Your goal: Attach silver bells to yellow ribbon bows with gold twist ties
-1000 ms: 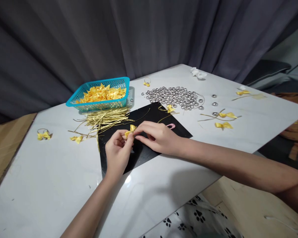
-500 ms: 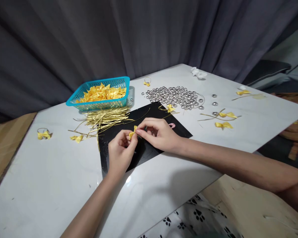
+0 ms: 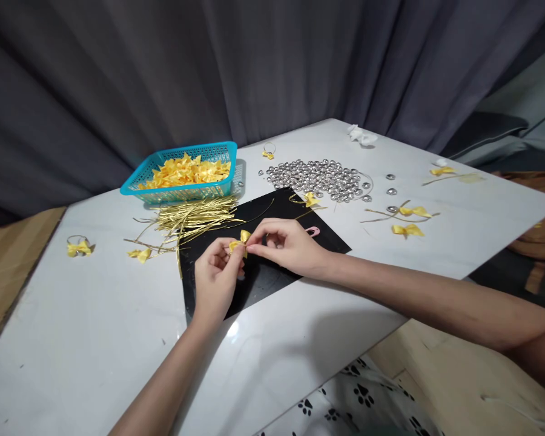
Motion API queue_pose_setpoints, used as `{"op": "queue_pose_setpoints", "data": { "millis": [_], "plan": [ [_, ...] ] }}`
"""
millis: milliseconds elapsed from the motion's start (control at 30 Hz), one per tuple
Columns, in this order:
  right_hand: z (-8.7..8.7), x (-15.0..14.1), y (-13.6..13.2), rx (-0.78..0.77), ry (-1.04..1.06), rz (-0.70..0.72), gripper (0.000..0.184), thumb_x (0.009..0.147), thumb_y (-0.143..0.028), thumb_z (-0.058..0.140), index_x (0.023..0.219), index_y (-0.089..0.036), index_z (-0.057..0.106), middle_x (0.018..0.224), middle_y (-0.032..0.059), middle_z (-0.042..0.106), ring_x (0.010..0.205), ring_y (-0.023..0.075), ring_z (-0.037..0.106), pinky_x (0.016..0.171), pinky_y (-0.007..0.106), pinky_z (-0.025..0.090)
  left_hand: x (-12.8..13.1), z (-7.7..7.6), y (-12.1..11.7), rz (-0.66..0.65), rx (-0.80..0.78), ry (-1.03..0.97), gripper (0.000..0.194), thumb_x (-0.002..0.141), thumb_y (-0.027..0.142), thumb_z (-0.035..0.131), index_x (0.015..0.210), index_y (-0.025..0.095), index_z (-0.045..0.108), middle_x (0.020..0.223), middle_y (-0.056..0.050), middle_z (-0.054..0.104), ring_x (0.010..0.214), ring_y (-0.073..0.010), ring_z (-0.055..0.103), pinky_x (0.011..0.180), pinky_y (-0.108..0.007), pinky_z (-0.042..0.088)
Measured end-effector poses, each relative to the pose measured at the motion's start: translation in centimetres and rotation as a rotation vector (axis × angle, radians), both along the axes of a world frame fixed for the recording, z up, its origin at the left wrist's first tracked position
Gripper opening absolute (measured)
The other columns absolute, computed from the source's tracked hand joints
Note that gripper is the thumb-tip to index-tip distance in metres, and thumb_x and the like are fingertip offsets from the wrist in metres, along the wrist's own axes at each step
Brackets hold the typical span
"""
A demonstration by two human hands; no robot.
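Observation:
Above a black mat (image 3: 263,281), my left hand (image 3: 215,269) pinches a small yellow ribbon bow (image 3: 244,237) between thumb and fingers. My right hand (image 3: 287,243) is closed too, its thumb and index fingertips pressed together at the bow's right edge. Whether a thin wire lies in that pinch is too small to tell. Behind my left hand lies a bundle of gold twist ties (image 3: 195,216), partly over the mat's edge. A pink hair clip (image 3: 315,231) shows just beyond my right wrist.
A blue basket (image 3: 131,188) of yellow bows stands at the back left. Silver beads (image 3: 315,178) lie heaped behind the mat. Loose bows and ties (image 3: 406,230) are at the right, a bow with a wire ring (image 3: 79,247) at the left, crumpled white tissue (image 3: 361,135) at the back.
The bow has turned in my fingers, so more of its loops show. My left hand has shifted slightly left, and my right fingertips have moved a little down and left.

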State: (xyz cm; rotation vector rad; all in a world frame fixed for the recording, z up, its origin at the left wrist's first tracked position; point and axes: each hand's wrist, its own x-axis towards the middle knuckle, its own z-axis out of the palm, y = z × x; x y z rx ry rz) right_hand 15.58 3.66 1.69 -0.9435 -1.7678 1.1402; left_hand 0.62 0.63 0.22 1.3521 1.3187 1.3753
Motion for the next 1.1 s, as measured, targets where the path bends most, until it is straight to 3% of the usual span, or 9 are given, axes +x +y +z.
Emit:
{"op": "queue_pose_setpoints", "data": {
  "millis": [100, 200, 467, 700, 767, 933, 1100],
  "plan": [
    [0.1, 0.0, -0.1, -0.201, 0.028, 0.054, 0.008, 0.081, -0.022, 0.056, 0.078, -0.015, 0.053, 0.055, -0.0077, 0.044, 0.040, 0.0036, 0.036, 0.039, 0.018, 0.025, 0.1, 0.1, -0.1, -0.009, -0.007, 0.025, 0.018, 0.074, 0.033, 0.064, 0.072, 0.016, 0.058, 0.052, 0.006, 0.050, 0.044, -0.0062, 0.045, 0.041, -0.016, 0.038],
    [0.4, -0.1, -0.2, -0.316, 0.048, 0.110, 0.010, 0.084, -0.023, 0.050, 0.078, -0.016, 0.049, 0.056, -0.0081, 0.042, 0.038, 0.0039, 0.036, 0.038, 0.019, 0.025, 0.2, 0.2, -0.3, -0.020, 0.005, 0.067, 0.018, 0.075, 0.033, 0.063, 0.071, 0.016, 0.057, 0.053, 0.005, 0.050, 0.045, -0.0067, 0.045, 0.042, -0.017, 0.039],
    [0.0, -0.2, -0.5, -0.077, -0.039, 0.087, 0.008, 0.084, -0.019, 0.051, 0.078, -0.015, 0.049, 0.058, -0.0077, 0.034, 0.049, 0.0051, 0.028, 0.046, 0.019, 0.021, 0.3, 0.1, -0.5, -0.035, 0.039, 0.140, 0.014, 0.076, 0.028, 0.060, 0.070, 0.016, 0.054, 0.057, 0.005, 0.047, 0.047, -0.0074, 0.043, 0.044, -0.019, 0.036],
    [-0.5, -0.1, -0.7, 0.175, -0.161, 0.123, 0.005, 0.090, -0.018, 0.041, 0.086, -0.017, 0.042, 0.060, -0.0059, 0.045, 0.053, 0.0076, 0.038, 0.054, 0.022, 0.029, 0.3, 0.1, -0.7, -0.094, 0.065, 0.227, 0.014, 0.078, 0.026, 0.056, 0.068, 0.017, 0.052, 0.058, 0.005, 0.043, 0.049, -0.0079, 0.041, 0.046, -0.020, 0.035],
    [-0.5, -0.3, -0.7, 0.087, -0.126, 0.123, 0.005, 0.090, -0.019, 0.040, 0.086, -0.017, 0.042, 0.062, -0.0050, 0.047, 0.055, 0.0082, 0.039, 0.055, 0.022, 0.029, 0.3, 0.0, -0.7, -0.097, 0.075, 0.250, 0.014, 0.078, 0.025, 0.055, 0.068, 0.017, 0.052, 0.058, 0.005, 0.042, 0.050, -0.0080, 0.040, 0.046, -0.020, 0.034],
    [-0.1, -0.8, -0.4, -0.367, 0.040, 0.111, 0.010, 0.089, -0.016, 0.043, 0.079, -0.015, 0.046, 0.060, -0.0051, 0.045, 0.052, 0.0067, 0.036, 0.050, 0.021, 0.025, 0.4, -0.1, -0.6, -0.090, 0.105, 0.316, 0.012, 0.077, 0.021, 0.054, 0.066, 0.016, 0.051, 0.057, 0.006, 0.040, 0.050, -0.0075, 0.037, 0.047, -0.020, 0.031],
    [1.0, -0.9, -0.5, -0.533, 0.049, 0.051, 0.014, 0.089, -0.017, 0.044, 0.076, -0.015, 0.049, 0.048, -0.0093, 0.035, 0.041, 0.0051, 0.024, 0.043, 0.021, 0.016, 0.7, 0.0, -0.3, -0.076, 0.080, 0.282, 0.012, 0.075, 0.021, 0.056, 0.065, 0.016, 0.052, 0.055, 0.006, 0.041, 0.049, -0.0070, 0.038, 0.046, -0.019, 0.032]
  ]
}}
